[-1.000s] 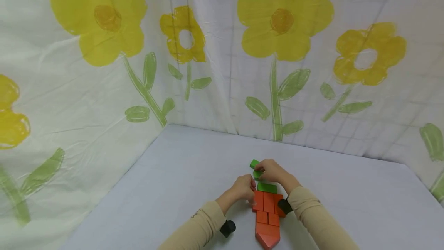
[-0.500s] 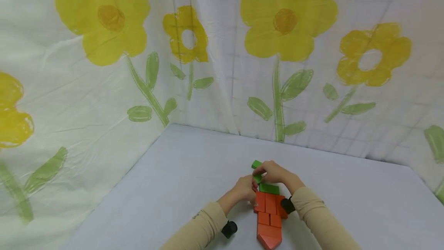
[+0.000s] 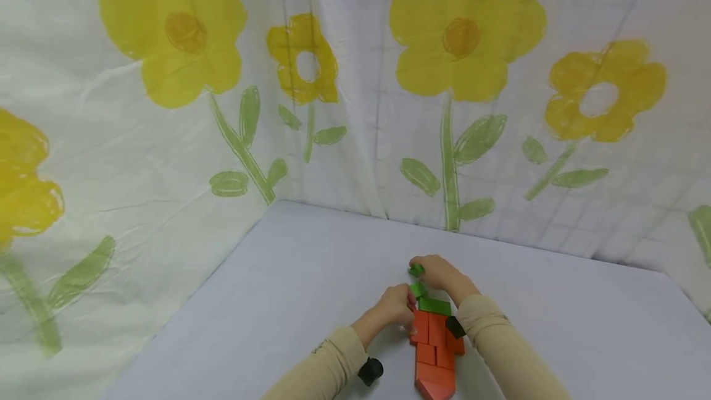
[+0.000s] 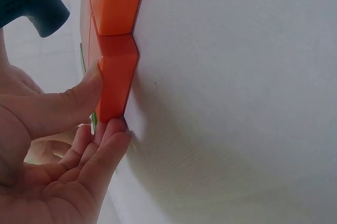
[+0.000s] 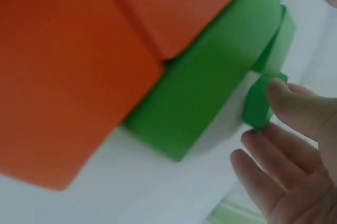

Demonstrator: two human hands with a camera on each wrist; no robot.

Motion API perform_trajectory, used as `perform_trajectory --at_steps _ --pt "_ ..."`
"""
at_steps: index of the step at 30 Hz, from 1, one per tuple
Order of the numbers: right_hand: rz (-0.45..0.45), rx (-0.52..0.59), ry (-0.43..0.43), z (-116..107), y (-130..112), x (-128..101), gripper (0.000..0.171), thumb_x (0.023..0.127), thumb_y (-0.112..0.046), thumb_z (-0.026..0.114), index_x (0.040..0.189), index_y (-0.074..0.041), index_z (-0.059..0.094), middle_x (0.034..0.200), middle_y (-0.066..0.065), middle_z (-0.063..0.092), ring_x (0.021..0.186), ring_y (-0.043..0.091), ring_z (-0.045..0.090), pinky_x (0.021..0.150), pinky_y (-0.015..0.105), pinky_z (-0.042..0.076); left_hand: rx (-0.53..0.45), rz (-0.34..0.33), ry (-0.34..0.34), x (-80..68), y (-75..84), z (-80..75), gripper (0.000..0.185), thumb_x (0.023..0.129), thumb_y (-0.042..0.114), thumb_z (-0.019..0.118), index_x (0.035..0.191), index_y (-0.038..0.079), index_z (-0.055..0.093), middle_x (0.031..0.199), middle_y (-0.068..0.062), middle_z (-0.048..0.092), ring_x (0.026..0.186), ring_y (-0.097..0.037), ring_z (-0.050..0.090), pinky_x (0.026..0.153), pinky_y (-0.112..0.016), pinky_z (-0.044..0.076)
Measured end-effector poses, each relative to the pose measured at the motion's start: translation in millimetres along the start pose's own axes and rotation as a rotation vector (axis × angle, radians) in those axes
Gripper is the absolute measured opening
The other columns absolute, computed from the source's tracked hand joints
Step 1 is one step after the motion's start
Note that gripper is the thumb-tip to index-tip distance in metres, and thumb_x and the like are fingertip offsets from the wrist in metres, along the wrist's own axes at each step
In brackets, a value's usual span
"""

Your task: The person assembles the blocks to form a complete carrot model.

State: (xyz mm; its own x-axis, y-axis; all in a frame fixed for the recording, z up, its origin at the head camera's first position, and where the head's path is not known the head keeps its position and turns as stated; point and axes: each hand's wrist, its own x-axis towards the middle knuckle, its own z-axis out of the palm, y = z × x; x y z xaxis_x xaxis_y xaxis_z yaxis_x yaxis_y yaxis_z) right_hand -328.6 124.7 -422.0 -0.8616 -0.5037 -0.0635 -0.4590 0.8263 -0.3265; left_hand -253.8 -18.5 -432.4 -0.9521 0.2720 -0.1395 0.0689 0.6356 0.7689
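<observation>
Flat orange and green wooden blocks lie in a carrot-like shape on the white table. My left hand (image 3: 397, 306) holds the orange block (image 4: 117, 77) at the shape's left edge, thumb against its top and fingers at its end. Beyond the orange blocks lies a long green block (image 3: 435, 307), with a smaller green block (image 3: 418, 290) behind it. At the far tip, my right hand (image 3: 440, 272) pinches a small green block (image 5: 258, 103) between thumb and fingers. In the right wrist view this block overlaps the other small green one (image 5: 281, 40).
The orange pointed block (image 3: 436, 383) forms the near end of the shape. Black wrist cameras (image 3: 370, 371) hang under both cuffs, the right one (image 3: 455, 327) over the orange blocks. A white curtain (image 3: 355, 159) with yellow flowers stands behind the table.
My right hand has left the middle green block and moved to the far small one, which it now pinches and has turned. My left hand stays at the orange block.
</observation>
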Motion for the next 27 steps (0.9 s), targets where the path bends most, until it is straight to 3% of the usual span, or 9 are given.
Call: perform_trajectory --at_steps 4,9,16,27 --pt "0.015 -0.006 0.061 -1 6 -10 0.020 0.080 0.006 0.069 0.098 -0.002 0.063 0.100 0.016 0.066 0.095 0.035 0.060 0.083 0.049 0.047 0.041 0.020 -0.003 5.5 -8.5 7.3 0.043 0.059 -0.007 0.087 0.085 0.003 0.054 0.075 -0.004 0.055 0.067 -0.016 0.051 0.062 -0.027 0.045" --pt "0.047 0.049 0.072 -7 21 -23 0.023 0.081 -0.002 0.073 0.103 0.001 0.067 0.101 0.019 0.066 0.095 0.038 0.061 0.080 0.048 0.049 0.062 0.011 -0.004 3.4 -8.2 6.1 0.042 0.060 -0.006 0.087 0.086 0.003 0.055 0.076 -0.004 0.054 0.069 -0.017 0.050 0.062 -0.029 0.046" --pt "0.031 0.160 0.059 -19 41 -47 0.026 0.083 -0.009 0.075 0.106 0.002 0.068 0.091 0.015 0.066 0.083 0.030 0.062 0.069 0.042 0.051 0.039 0.003 0.005 -1.0 2.5 -0.6 0.039 0.063 -0.007 0.085 0.088 0.004 0.056 0.077 -0.003 0.054 0.070 -0.017 0.049 0.064 -0.028 0.045" --pt "-0.042 0.186 0.017 -7 48 -67 0.032 0.076 -0.004 0.080 0.105 0.003 0.068 0.090 0.011 0.066 0.083 0.028 0.064 0.072 0.039 0.054 0.049 0.007 -0.008 -1.2 2.2 -2.0 0.040 0.064 -0.008 0.085 0.087 0.004 0.054 0.078 -0.004 0.053 0.071 -0.017 0.049 0.064 -0.029 0.046"
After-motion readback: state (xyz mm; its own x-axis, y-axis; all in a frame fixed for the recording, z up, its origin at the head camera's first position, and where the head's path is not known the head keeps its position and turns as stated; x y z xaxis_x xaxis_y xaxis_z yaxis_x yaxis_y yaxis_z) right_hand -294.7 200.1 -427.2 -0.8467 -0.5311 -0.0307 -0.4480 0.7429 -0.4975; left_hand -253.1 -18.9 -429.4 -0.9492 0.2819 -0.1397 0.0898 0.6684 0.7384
